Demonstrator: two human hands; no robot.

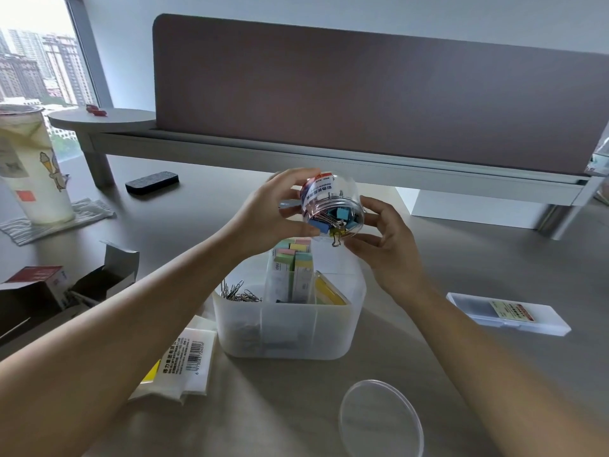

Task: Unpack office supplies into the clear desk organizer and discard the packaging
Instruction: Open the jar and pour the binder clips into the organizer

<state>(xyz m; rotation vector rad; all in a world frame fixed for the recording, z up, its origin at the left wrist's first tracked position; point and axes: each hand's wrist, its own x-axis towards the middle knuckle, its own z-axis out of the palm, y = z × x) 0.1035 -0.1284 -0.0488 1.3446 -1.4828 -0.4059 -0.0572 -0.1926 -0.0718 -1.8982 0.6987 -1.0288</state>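
A clear round tub of coloured binder clips (331, 207) is tilted mouth-down above the clear desk organizer (286, 328). My left hand (267, 216) grips the tub from the left, and my right hand (389, 240) cups it from the right with curled fingers. One yellow clip (337, 235) hangs at the tub's mouth. The organizer holds paper clips (239, 291) in its left compartment, pastel sticky-note packs (293, 268) in the middle and a yellow flat pack (329, 290) on the right. The tub's clear lid (380, 420) lies on the desk in front.
Empty plastic wrappers (184, 361) lie left of the organizer, with opened cardboard boxes (66, 288) further left. A frosted pencil case (507, 313) sits at the right. A tall drink cup (33, 166) on a coaster and a black eraser block (152, 182) stand at the back left.
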